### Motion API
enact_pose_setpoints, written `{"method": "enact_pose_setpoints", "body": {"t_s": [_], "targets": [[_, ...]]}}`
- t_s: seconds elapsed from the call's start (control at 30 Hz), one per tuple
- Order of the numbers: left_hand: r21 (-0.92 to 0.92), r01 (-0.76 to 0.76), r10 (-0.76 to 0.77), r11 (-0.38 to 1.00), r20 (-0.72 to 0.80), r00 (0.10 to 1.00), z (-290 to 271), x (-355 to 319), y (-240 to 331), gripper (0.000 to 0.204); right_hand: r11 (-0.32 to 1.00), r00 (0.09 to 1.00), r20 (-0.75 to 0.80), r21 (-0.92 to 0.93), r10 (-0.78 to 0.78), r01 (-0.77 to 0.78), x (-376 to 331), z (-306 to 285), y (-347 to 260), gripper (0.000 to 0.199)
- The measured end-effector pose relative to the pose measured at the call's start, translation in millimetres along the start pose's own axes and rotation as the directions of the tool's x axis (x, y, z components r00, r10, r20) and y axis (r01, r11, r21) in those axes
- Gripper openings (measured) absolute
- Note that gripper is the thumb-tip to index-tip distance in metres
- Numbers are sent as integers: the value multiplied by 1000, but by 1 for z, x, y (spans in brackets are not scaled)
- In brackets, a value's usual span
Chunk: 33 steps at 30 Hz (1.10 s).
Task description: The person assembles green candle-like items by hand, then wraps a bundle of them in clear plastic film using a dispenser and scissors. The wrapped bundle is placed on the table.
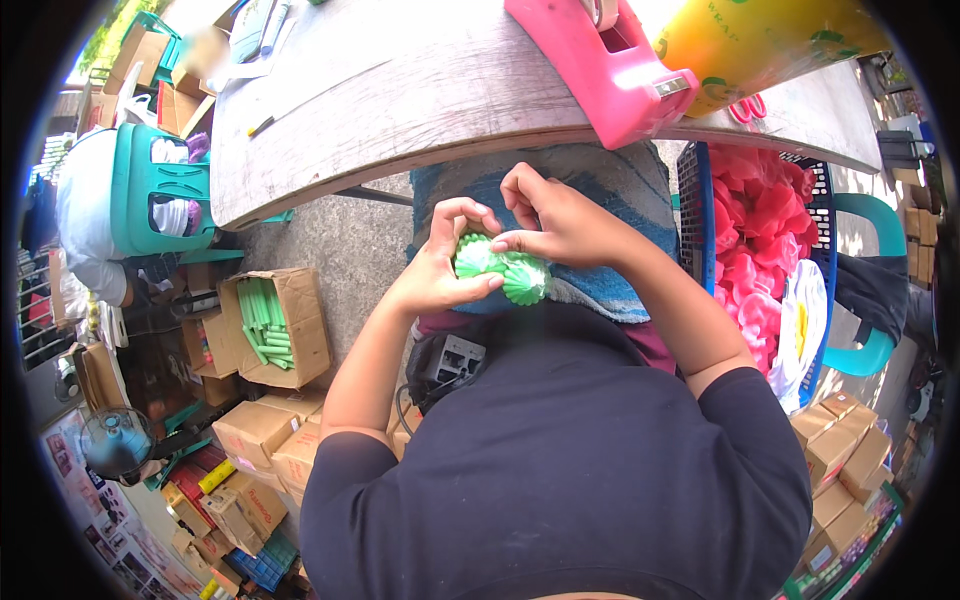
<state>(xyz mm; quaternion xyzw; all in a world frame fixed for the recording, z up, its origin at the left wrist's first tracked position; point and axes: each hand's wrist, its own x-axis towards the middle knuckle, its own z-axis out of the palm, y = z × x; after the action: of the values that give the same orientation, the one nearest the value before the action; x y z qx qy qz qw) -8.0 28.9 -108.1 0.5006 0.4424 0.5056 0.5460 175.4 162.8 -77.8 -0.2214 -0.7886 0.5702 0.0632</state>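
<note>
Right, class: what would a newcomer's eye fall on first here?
Probably the hot-pink tape dispenser on the table at top, beside a big yellow film roll. Next, the green fluted pieces at centre, between left grip and right grip. Then red and pink petal-like pieces in the blue crate at right.

Two hands [430,268] [572,226], two green pieces [474,256] [526,280]; one tape dispenser [612,85], one table [420,90]

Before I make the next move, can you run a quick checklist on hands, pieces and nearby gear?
1. Left hand holding the green ribbed pieces: ok.
2. Right hand free of the work: not ok, its thumb is at the pieces.
3. Undersides of the pieces: cannot tell, hidden.
4. Pink tape dispenser on the table: ok.
5. Blue basket empty: not ok, pink petals inside.
</note>
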Motion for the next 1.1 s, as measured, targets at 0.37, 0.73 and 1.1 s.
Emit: {"method": "enact_pose_setpoints", "body": {"t_s": [0.37,0.73,1.1], "targets": [[227,-178,159,958,96,983,-13,5,3,26,587,861,114,686,496,-430,0,61,89,29],[98,-76,74,992,24,997,-6,7,7,25,673,880,-94,683,466,-284,-5,49,77,18],[93,476,-441,874,-256,860,1,-9,-19,70,95,770,466,827,436,-554,-20,53,76,54]]}}
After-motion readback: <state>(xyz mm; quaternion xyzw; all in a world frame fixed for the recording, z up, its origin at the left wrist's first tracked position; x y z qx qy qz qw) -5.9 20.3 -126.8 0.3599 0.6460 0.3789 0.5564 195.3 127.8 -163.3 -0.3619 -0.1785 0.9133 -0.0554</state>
